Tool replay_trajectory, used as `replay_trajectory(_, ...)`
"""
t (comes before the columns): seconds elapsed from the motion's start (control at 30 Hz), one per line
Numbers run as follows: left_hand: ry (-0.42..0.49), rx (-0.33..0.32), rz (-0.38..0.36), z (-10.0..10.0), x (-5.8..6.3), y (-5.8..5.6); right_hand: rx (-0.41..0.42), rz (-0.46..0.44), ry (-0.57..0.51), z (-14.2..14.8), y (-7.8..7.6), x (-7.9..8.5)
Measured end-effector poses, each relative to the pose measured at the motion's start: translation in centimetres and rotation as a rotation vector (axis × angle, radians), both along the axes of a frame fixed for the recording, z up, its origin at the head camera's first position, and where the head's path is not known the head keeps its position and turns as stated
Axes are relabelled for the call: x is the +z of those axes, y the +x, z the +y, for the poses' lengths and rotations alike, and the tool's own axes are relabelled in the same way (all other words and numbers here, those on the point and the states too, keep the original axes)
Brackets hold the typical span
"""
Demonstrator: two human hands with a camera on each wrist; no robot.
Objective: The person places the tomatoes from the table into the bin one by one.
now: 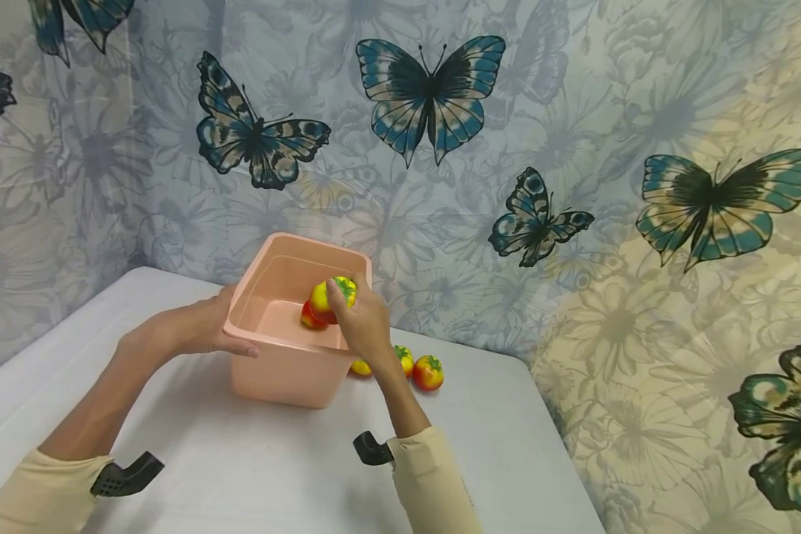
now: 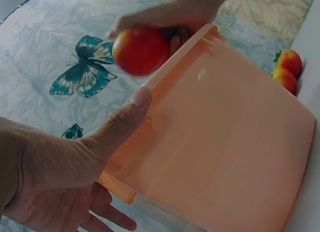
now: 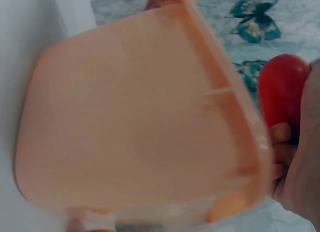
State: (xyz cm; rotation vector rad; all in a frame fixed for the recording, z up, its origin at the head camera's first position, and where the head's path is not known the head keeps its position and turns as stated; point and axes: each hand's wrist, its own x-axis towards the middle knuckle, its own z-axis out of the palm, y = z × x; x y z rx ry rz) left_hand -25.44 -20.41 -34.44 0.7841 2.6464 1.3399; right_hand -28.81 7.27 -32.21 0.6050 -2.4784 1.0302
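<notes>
My left hand (image 1: pixel 203 328) grips a peach-coloured plastic bin (image 1: pixel 283 377) at its left side. In the left wrist view the thumb lies along the outer wall just below the rim. The bin leans so that its mouth faces me. Inside its mouth, my right hand (image 1: pixel 368 326) holds a persimmon-like fruit (image 1: pixel 320 300), yellow at the green-leafed top and red below. A second red fruit (image 1: pixel 312 319) shows in the bin, partly covered by the held one. The right wrist view shows fingers curled against the red side of the held fruit.
Several more of these fruits, one at the right end (image 1: pixel 429 373), sit on the white table (image 1: pixel 274 467) right of the bin, partly behind the right forearm. Butterfly-patterned cloth (image 1: pixel 434 200) hangs behind the table. A black wrist mount (image 1: pixel 127 475) sticks out from each sleeve.
</notes>
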Motion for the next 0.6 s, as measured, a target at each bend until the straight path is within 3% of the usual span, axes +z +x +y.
replay_trajectory(0.2,-0.038,0.029,-0.007,-0.1,0.2,0.1,-0.039,-0.012,0.128,-1.3,-0.8,-0.5)
replay_trajectory(0.33,-0.058,0.055,-0.021,0.0,0.4,0.1,-0.052,0.002,0.139,-1.3,-0.8,-0.9)
replay_trajectory(0.6,-0.028,0.031,-0.028,0.1,0.1,0.0,-0.083,0.095,0.149,-1.3,-0.3,-1.3)
